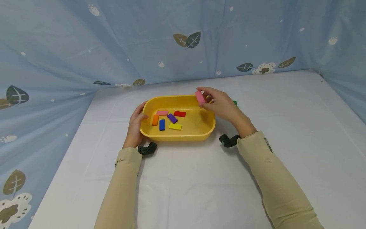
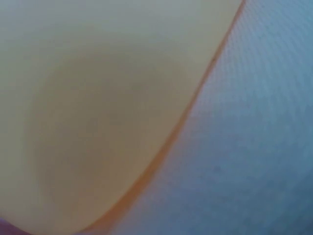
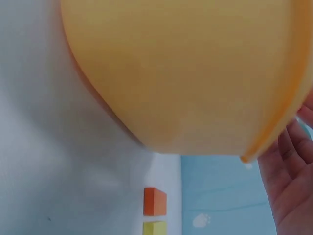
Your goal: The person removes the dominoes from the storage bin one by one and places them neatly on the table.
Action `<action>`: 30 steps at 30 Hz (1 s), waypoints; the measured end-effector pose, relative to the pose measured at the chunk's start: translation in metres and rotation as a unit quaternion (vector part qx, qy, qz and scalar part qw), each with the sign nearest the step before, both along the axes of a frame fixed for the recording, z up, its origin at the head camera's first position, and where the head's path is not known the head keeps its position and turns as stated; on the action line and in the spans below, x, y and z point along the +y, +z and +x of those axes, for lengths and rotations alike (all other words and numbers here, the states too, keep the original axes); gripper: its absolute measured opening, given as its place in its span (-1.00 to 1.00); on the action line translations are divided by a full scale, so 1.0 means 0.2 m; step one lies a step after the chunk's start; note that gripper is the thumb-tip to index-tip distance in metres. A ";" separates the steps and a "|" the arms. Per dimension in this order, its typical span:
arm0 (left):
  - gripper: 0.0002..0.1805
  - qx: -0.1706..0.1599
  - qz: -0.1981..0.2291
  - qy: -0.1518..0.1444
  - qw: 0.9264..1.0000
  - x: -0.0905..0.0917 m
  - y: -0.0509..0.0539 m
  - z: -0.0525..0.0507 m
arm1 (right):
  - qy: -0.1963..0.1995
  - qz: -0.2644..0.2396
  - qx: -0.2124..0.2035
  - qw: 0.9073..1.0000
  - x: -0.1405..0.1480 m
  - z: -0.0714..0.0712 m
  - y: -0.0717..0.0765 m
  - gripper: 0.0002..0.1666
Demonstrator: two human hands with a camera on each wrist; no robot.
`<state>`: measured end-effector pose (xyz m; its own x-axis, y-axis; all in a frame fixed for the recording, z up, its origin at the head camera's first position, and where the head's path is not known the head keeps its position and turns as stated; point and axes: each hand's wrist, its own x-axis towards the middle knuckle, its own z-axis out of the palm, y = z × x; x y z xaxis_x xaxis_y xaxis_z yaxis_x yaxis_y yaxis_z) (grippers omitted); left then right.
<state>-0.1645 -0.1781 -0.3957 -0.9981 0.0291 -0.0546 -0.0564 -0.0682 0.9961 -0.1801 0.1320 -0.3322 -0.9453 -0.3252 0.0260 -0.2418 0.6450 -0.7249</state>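
Beige sleeves [image 1: 280, 179] framing us, we're pinching a pink block [image 1: 199, 97] in our right hand [image 1: 219, 100], yellow tub [image 1: 177, 138] just beneath, left hand [image 1: 135, 125] gripping its opposite end; seemingly we're transferring blocks, next needing controlled release.

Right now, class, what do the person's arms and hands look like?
The left sleeve and right sleeve are long and beige, the right bearing a small dark marking. The left hand and right hand are gloveless. An angular black device sits at each wrist.
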 end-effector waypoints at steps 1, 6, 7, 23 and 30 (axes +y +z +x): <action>-0.42 0.000 0.000 0.000 1.000 0.00 0.00 0.00 | -0.002 -0.002 0.003 1.000 0.01 0.00 0.00 -0.31; -0.41 0.005 0.000 0.000 1.000 0.00 0.00 0.01 | -0.018 -0.019 -0.001 1.000 0.06 -0.01 0.00 -0.33; -0.41 0.004 -0.001 0.000 1.000 0.00 0.00 0.01 | -0.022 -0.023 -0.004 1.000 0.07 -0.01 0.00 -0.33; -0.41 -0.004 0.009 0.004 1.000 0.00 0.01 0.01 | -0.074 -0.060 -0.030 0.995 0.30 -0.07 -0.04 -0.33; -0.42 0.003 0.004 -0.002 1.000 0.01 0.00 0.00 | -0.090 -0.075 -0.044 0.992 0.38 -0.09 -0.08 -0.30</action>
<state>-0.1637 -0.1770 -0.3964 -0.9982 0.0343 -0.0483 -0.0508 -0.0749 0.9959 -0.1980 0.2075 -0.3487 -0.9884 -0.1496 -0.0250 -0.0631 0.5559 -0.8289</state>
